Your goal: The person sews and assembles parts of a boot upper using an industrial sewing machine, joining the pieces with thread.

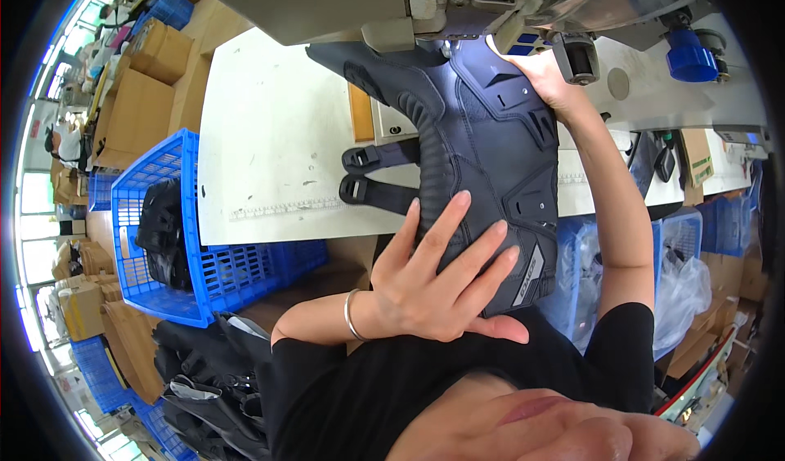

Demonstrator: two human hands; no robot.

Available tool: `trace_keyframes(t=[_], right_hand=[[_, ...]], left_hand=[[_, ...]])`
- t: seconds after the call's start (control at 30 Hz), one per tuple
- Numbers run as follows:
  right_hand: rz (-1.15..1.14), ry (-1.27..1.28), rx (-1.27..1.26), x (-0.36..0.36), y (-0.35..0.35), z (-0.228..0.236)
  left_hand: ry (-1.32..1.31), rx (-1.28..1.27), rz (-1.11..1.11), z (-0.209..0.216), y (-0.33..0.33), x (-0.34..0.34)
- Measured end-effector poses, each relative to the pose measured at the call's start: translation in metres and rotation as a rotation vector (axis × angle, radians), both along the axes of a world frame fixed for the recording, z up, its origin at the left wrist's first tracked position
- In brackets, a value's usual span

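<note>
A black boot upper (491, 158) with moulded panels and a ribbed front lies on the white worktable. Its upper end passes under the head of a sewing machine (327, 3). Two black straps (380, 190) with slotted ends stick out from its left side. Across its near part rests my left hand (441, 281), open, with fingers spread and lying flat on the surface. At the far right edge of the boot upper is my right hand (544, 77), touching it. The machine and the boot upper hide most of that hand's fingers.
The white worktable (270, 142) has a ruler strip along its near edge. Left of it stands a blue crate (196, 216) with black pieces inside. More black pieces (213, 371) are piled at lower left. Cardboard boxes (139, 109) stand beyond; clear plastic bags (683, 289) lie at right.
</note>
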State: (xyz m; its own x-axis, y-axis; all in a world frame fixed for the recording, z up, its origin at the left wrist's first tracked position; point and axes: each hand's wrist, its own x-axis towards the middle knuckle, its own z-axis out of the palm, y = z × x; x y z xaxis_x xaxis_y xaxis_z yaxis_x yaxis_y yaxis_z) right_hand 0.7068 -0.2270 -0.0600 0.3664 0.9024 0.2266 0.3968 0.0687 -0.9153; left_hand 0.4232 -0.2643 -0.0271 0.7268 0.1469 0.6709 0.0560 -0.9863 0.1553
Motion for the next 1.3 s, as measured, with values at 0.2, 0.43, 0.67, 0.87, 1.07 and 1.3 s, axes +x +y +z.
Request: trace_keyframes(t=[0.2,0.43,0.67,0.87,1.07,1.3], right_hand=[[0.025,0.103,-0.021,-0.003,0.0,-0.001],[0.021,0.146,-0.001,0.001,0.001,-0.014],[-0.122,0.332,-0.026,-0.034,-0.009,-0.005],[0.151,0.538,0.0,-0.016,-0.036,-0.032],[0.154,0.602,0.022,-0.019,-0.036,-0.028],[0.098,0.578,0.036,-0.023,-0.032,-0.021]], left_hand=[[0.014,-0.024,-0.02,0.008,0.014,-0.003],[0.083,0.003,-0.092,0.018,0.037,-0.013],[0.136,0.021,-0.208,0.023,0.073,-0.034],[0.436,0.248,0.066,0.05,0.056,-0.053],[0.381,0.195,0.334,0.014,-0.029,-0.031],[0.227,0.32,0.401,-0.011,-0.021,-0.026]])
